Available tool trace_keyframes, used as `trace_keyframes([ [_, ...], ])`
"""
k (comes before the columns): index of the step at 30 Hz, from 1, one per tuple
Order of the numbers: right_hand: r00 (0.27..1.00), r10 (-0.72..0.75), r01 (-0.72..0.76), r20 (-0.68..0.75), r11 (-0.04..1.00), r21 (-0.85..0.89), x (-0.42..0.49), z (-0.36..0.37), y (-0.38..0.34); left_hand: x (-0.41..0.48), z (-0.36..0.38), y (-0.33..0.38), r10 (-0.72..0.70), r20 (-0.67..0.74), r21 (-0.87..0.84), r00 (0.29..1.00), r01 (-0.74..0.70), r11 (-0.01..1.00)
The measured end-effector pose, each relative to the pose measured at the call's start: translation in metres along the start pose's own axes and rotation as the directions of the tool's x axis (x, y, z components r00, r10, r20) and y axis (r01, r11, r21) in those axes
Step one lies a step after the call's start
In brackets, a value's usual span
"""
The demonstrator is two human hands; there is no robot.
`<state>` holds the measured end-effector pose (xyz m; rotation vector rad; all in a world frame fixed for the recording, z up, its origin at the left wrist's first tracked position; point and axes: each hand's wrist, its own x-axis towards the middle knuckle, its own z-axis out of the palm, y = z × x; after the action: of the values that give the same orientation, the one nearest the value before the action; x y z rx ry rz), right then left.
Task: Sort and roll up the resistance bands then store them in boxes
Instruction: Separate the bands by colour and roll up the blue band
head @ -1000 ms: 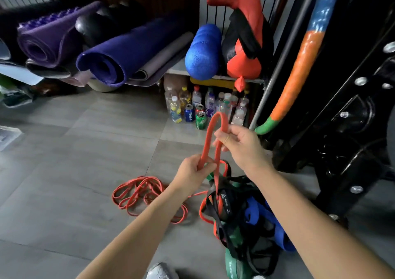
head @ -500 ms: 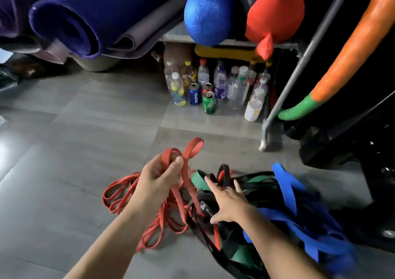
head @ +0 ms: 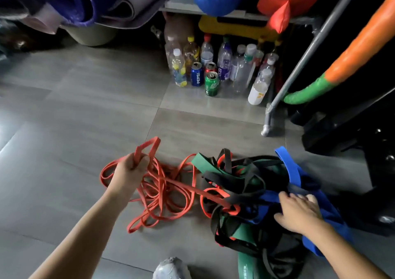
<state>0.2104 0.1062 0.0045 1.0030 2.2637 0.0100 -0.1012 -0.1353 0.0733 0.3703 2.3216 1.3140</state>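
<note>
Head view: flat, tangled orange bands (head: 181, 187)

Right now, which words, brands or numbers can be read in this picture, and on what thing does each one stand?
"PEPSI": on the blue can, running along its side.
Green can: white print, too blurred to read.
Purple bottle label: white marks, too small to read.
Green band at the bottom edge: white print, blurred, unreadable.

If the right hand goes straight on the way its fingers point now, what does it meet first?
Most likely the flat black rubber band crossing the wide blue rubber band, just beyond the fingertips of the right hand. The hand rests open on the tangled pile, so depth is unclear.
</note>
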Motion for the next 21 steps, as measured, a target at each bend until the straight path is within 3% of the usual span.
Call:
trace_keyframes([
  [3, 0.995, -0.085, 0.073, 0.054, 0.978, 0.197, 0.013, -0.027, -0.036, -0.006, 0.01, -0.033, -0.085, 0.036, 0.092, 0.996, 0.082, 0.992],
  [5, 0.983, -0.165, 0.18, -0.075, 0.939, 0.294, 0.028, -0.05, -0.071, -0.006, 0.016, -0.057, -0.145, 0.043, 0.206, 0.989, 0.133, 0.969],
  [9, 0.872, -0.253, 0.388, -0.42, 0.878, 0.278, 0.051, -0.065, -0.147, -0.007, 0.019, -0.105, -0.399, -0.029, 0.436, 0.916, 0.371, 0.82],
  [11, 0.88, -0.315, 0.41, -0.356, 0.881, 0.235, 0.061, -0.05, -0.169, -0.014, 0.026, -0.119, -0.467, -0.106, 0.547, 0.878, 0.443, 0.71],
  [14, 0.953, -0.288, 0.303, -0.096, 0.927, 0.22, 0.074, -0.027, -0.174, -0.026, 0.049, -0.128, -0.244, -0.078, 0.625, 0.966, 0.239, 0.743],
  [17, 0.938, -0.322, 0.343, -0.13, 0.918, 0.2, 0.078, -0.016, -0.166, -0.028, 0.077, -0.127, 0.014, 0.1, 0.635, 0.995, -0.075, 0.769],
  [21, 0.916, -0.381, 0.4, -0.125, 0.889, 0.222, 0.067, -0.004, -0.136, -0.014, 0.116, -0.125, 0.024, 0.335, 0.589, 0.942, -0.229, 0.775],
])
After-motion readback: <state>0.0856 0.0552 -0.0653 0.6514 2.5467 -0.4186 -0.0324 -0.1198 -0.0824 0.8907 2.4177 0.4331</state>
